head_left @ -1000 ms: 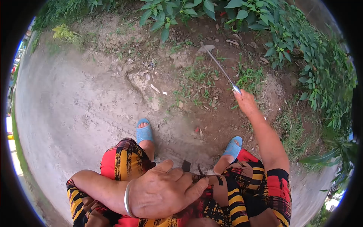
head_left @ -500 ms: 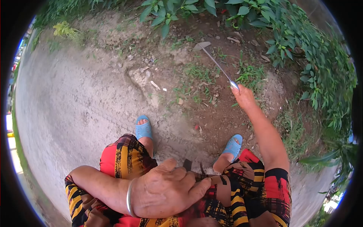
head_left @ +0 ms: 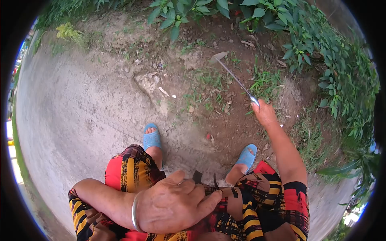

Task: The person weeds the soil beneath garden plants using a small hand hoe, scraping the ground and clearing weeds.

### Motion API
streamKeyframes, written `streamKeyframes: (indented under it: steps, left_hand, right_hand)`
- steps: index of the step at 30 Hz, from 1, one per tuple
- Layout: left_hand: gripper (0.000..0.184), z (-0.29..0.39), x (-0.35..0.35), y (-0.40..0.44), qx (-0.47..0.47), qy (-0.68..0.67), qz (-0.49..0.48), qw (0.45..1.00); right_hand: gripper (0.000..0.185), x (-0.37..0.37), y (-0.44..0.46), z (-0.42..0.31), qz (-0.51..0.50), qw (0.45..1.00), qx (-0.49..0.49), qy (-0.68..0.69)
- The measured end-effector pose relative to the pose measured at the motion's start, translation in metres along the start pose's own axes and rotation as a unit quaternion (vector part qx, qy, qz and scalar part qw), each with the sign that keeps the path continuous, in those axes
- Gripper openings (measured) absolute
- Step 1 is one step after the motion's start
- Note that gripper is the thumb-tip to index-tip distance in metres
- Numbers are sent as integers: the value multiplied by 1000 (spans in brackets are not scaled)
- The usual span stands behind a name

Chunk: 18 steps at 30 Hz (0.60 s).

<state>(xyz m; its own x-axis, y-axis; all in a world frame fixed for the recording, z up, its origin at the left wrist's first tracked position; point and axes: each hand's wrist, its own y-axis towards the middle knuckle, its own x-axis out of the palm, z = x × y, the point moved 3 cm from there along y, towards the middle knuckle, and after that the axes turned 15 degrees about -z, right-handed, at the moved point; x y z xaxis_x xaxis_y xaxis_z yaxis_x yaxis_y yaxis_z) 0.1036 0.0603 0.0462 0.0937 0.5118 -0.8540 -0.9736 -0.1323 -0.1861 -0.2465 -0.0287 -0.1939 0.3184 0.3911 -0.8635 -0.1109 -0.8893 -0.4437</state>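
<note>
My right hand [head_left: 265, 113] grips the handle of a small hand hoe [head_left: 236, 78]. The hoe has a thin metal shaft, and its pale, slightly blurred blade is over the bare soil among tufts of grass [head_left: 209, 78]. My left hand [head_left: 173, 205], with a silver bangle [head_left: 136, 213] at the wrist, rests back up on the patterned clothing [head_left: 132, 166] over my lap. Its fingers are loosely bent and apart, with the tips partly hidden. Dark strap-like strips [head_left: 197, 176] show just beyond those fingers.
Leafy green plants [head_left: 333, 76] border the soil at the top and right. My feet, in blue slippers [head_left: 152, 136], stand apart on the ground. A grey dirt path [head_left: 64, 120] runs along the left. Small stones and pale scraps [head_left: 164, 91] lie near the middle.
My right hand has drawn the hoe back a little toward me and slightly right, so its blade sits lower in view. My left hand has barely moved.
</note>
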Motion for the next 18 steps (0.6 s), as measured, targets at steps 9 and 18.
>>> streamKeyframes:
  steps: [9,18]
  left_hand:
    - [36,1,3,-4,-9,18,23,1000]
    - [36,-1,3,-2,13,-3,15,1000]
  right_hand:
    - [42,-9,30,-33,37,997,-17,61]
    - [44,-5,24,-34,5,998,-12,63]
